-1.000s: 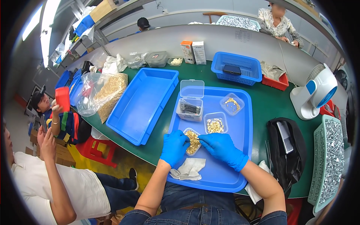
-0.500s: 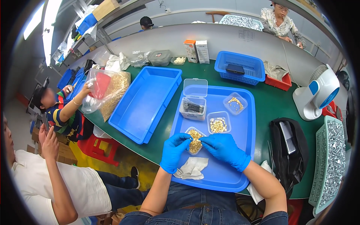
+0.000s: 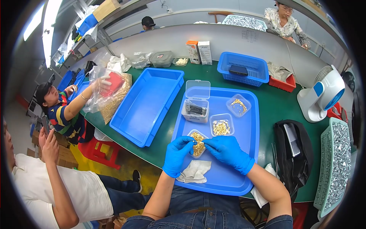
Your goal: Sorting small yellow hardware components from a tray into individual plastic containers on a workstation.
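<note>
Both of my hands wear blue gloves and meet over a clear tub of small gold-coloured parts [image 3: 197, 152]. My left hand [image 3: 176, 155] pinches one end of a tiny pale, thin piece [image 3: 198, 142]. At its other end, my right hand [image 3: 230, 153] has thumb and finger closed; the piece is too small to name. Beyond them, a second clear tub [image 3: 222, 127] and a third [image 3: 239, 105] contain more gold bits. A lidded clear box [image 3: 195, 111], its lid up, holds thin black items. These sit on a blue tray [image 3: 248, 168] with a whitish cloth [image 3: 195, 171].
A large blue bin [image 3: 146, 103] stands left of the tray. At back right is a blue basket [image 3: 243, 68]; farther right are a white fan [image 3: 322, 95], a black bag [image 3: 293, 156] and a green basket of metal parts [image 3: 335, 168]. Other people are around the table.
My hands stay in nearly the same place over the tub. At left, a co-worker's arm has reached farther over the plastic bag and the red scoop-like piece has shifted right.
</note>
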A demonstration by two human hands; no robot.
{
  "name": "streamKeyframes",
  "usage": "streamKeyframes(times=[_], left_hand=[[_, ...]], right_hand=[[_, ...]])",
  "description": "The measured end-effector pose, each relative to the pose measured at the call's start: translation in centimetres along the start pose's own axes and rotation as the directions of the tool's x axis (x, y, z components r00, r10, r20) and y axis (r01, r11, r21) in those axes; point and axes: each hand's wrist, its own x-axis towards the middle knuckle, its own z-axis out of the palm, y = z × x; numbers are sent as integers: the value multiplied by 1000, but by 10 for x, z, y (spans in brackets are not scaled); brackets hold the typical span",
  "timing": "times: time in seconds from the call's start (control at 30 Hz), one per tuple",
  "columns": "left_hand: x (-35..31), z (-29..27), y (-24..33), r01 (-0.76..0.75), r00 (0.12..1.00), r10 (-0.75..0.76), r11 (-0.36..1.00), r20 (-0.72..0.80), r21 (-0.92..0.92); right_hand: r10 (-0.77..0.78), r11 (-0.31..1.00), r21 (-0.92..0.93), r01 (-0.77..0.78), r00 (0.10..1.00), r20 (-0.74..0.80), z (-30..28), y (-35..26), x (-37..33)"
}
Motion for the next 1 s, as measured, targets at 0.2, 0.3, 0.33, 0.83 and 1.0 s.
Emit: streamKeyframes(times=[0.2,0.3,0.33,0.83,1.0], left_hand=[[-1,2,-1,2,1000,-1,1000,6,-30],[-1,1,-2,-48,999,48,999,11,21],[-1,0,-4,-48,999,48,999,11,21],[3,-4,1,36,999,-35,996,20,-87],[2,-4,0,45,999,-43,993,16,-106]], right_hand=[[-3,999,34,3,1000,9,0,0,-1],[-24,996,83,23,1000,9,3,4,-2],[-34,994,108,33,999,8,3,6,-2],[34,979,200,-36,999,14,2,1,1],[29,987,158,-31,999,16,2,1,0]])
